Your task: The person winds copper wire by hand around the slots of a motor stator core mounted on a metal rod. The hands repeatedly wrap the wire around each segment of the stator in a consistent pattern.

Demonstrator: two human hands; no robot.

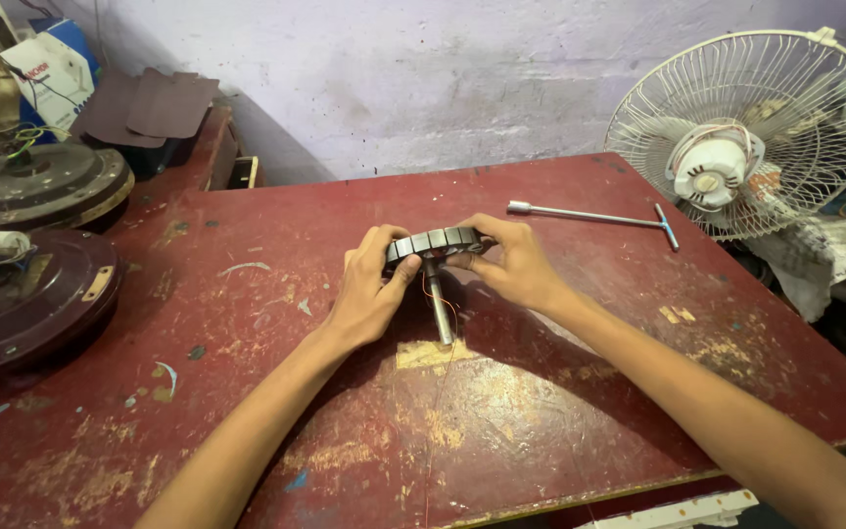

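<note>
Head view: stator (435,242) is pinched between left hand (369,294) and right hand (513,263), equally near; its shaft (439,306) points down onto desk (560,392).

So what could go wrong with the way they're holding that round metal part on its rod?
The stator stands on its thin shaft, steadied only by the left hand and right hand; it might tip. The fine copper wire by the shaft could snag. Its edges may nick fingertips.
</note>
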